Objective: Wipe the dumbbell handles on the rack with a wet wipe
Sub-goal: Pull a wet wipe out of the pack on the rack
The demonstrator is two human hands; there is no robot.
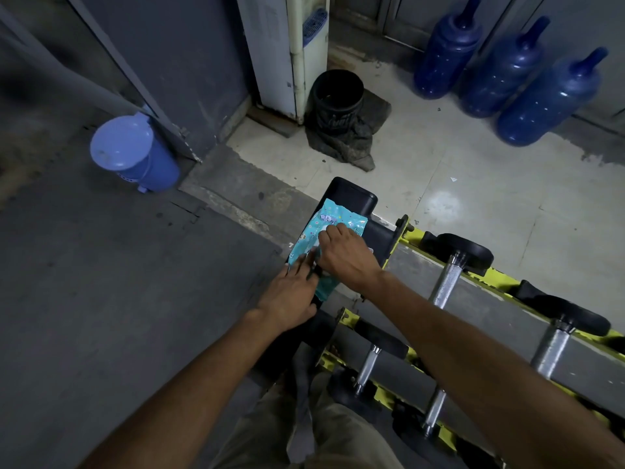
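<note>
A turquoise wet-wipe packet (341, 216) lies on top of the black end post (351, 194) of the dumbbell rack. My left hand (292, 292) presses flat on the packet's near end, fingers straight. My right hand (345, 252) is on the packet's middle, fingertips pinching at its white flap opening. To the right, dumbbells with chrome handles (448, 282) and black heads sit on the yellow-and-black rails (500, 275). Another chrome handle (551, 350) lies further right, and a lower one (368, 365) on the tier below.
A lilac pedal bin (130, 150) stands on the grey floor at left. A black bucket (338, 96) on a dark cloth sits by a white water dispenser (291, 52). Three blue water jugs (504, 72) line the far right wall. My trouser legs show at the bottom.
</note>
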